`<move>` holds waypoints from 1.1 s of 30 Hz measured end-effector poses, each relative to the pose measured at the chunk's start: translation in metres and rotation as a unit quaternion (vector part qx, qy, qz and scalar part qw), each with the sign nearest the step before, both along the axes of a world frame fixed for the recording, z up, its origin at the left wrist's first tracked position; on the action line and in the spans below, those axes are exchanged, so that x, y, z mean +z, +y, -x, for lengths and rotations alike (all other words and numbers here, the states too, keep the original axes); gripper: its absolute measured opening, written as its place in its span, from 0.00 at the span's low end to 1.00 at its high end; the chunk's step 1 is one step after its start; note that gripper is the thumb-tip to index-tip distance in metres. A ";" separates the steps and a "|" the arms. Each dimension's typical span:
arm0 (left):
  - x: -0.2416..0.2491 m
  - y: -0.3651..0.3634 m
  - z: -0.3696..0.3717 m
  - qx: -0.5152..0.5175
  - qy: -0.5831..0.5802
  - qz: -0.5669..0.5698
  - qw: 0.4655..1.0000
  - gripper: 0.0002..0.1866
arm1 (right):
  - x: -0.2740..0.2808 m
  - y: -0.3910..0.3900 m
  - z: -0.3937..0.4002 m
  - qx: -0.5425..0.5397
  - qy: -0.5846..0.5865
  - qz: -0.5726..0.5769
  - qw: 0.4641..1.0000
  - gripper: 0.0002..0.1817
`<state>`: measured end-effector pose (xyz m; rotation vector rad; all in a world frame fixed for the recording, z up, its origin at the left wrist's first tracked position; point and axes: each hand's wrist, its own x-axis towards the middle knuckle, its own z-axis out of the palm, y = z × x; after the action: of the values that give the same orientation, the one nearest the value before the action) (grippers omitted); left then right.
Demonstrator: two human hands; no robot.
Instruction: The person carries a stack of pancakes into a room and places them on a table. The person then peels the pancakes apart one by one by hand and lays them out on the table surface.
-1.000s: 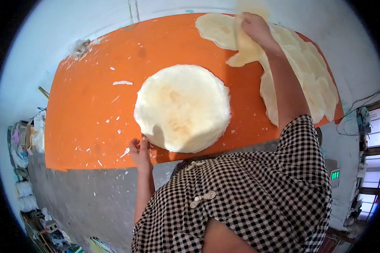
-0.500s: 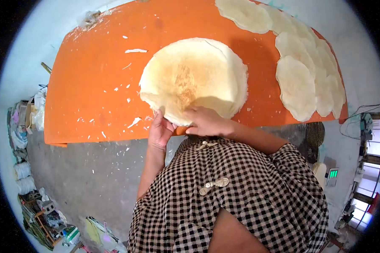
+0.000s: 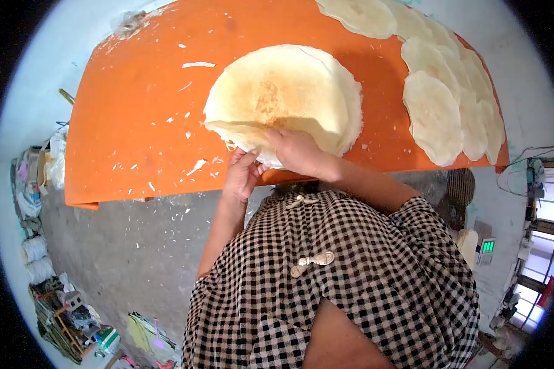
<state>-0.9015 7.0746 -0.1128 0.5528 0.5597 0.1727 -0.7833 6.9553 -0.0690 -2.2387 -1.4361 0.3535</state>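
Note:
A thick round stack of thin, pale flatbreads (image 3: 271, 86), browned in the middle, lies near the front edge of the orange table. The top flatbread's near-left edge is lifted and curls back over the stack. My left hand (image 3: 243, 175) pinches that edge low down, thumb and fingers together. Just to its right, my right hand (image 3: 297, 152) rests across the lifted edge with its fingers curled onto it. The fingertips of the right hand are partly hidden.
More flatbreads (image 3: 434, 117) lie overlapped along the table's right side. White scraps (image 3: 197, 166) are scattered over the orange table (image 3: 135, 123). A clear plastic bag (image 3: 128, 23) sits at the far left corner. A scale with a green display (image 3: 487, 247) stands right.
The near edge of the top flatbread is lifted and folded further over. My right hand has shifted slightly up and left, while my left hand has turned in to pinch. The view has tilted slightly.

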 end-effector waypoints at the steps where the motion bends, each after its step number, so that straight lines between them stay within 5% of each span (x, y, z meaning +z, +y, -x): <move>1: -0.007 0.000 -0.004 0.024 0.040 0.002 0.999 0.11 | -0.009 0.001 0.001 0.023 -0.063 -0.049 0.997 0.14; 3: -0.027 0.000 -0.012 0.073 0.119 0.007 0.990 0.10 | -0.028 0.008 -0.008 0.032 -0.033 -0.041 0.998 0.12; 5: -0.013 -0.001 -0.013 0.122 0.119 0.022 0.985 0.10 | 0.021 0.014 -0.040 -0.020 0.212 0.053 0.976 0.11; 9: -0.037 0.013 0.000 0.162 0.099 0.028 0.981 0.11 | 0.015 0.005 -0.150 -0.133 0.357 -0.166 0.909 0.12; 10: -0.014 0.011 0.002 0.154 0.116 0.013 0.981 0.12 | 0.034 -0.001 -0.173 -0.114 0.175 -0.079 0.975 0.12; 12: 0.002 0.014 0.006 0.133 0.118 0.021 0.984 0.13 | 0.051 -0.015 -0.220 -0.108 0.032 -0.011 0.994 0.13; 16: -0.034 0.040 0.025 0.124 0.144 0.049 0.980 0.14 | 0.071 -0.046 -0.287 -0.197 0.109 -0.045 0.973 0.12; 20: -0.023 0.046 0.037 0.143 0.151 0.047 0.977 0.15 | 0.028 -0.130 -0.419 -0.198 -0.220 0.087 0.951 0.11; 22: -0.019 0.046 0.040 0.156 0.158 0.020 0.975 0.17 | 0.030 -0.160 -0.434 -0.305 -0.136 0.037 0.942 0.10; 23: -0.020 0.049 0.042 0.130 0.146 0.024 0.980 0.18 | 0.062 -0.165 -0.392 -0.429 0.049 -0.058 0.900 0.08; 26: -0.018 0.057 0.044 0.073 0.105 0.009 0.992 0.22 | 0.102 -0.165 -0.308 -0.516 0.327 -0.221 0.760 0.07; 33: 0.063 0.134 0.016 0.144 0.041 -0.155 0.977 0.19 | 0.039 -0.228 -0.305 -0.551 0.371 -0.222 0.714 0.13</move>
<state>-0.9179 7.2088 -0.0498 0.7819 0.6992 0.5210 -0.4788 6.7271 -0.0302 -1.7782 0.3028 0.3508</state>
